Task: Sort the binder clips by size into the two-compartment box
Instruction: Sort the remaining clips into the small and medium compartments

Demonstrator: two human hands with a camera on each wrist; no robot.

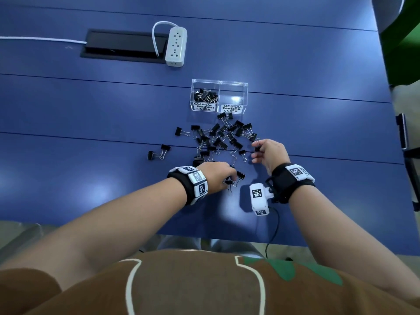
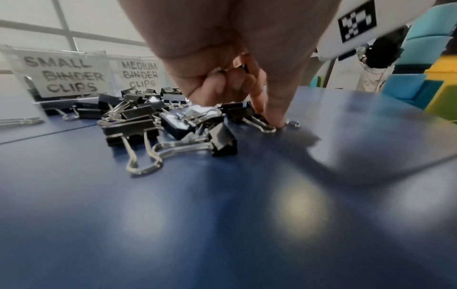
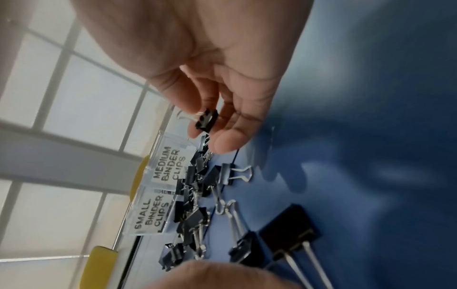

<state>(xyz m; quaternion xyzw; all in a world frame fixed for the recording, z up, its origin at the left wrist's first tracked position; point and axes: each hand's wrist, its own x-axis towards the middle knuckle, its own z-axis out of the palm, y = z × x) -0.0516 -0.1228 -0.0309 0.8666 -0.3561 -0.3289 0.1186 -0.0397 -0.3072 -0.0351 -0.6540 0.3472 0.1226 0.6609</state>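
A clear two-compartment box (image 1: 219,83) stands mid-table. Its left half, labelled SMALL BINDER CLIPS, holds several small black clips (image 1: 205,95); the MEDIUM half (image 1: 234,96) shows none. A loose pile of black binder clips (image 1: 223,137) lies just in front of it. My left hand (image 1: 230,178) is down at the pile's near edge, its fingers curled and pinching a clip (image 2: 259,121) that lies on the table. My right hand (image 1: 256,147) hovers at the pile's right side, thumb and fingers pinching a small black clip (image 3: 207,119) lifted off the surface.
Two stray clips (image 1: 159,152) lie left of the pile. A white power strip (image 1: 176,46) and a black cable hatch (image 1: 125,45) sit at the back. The blue table (image 1: 91,178) ends just in front of my body and at the right, where dark furniture (image 1: 403,135) stands.
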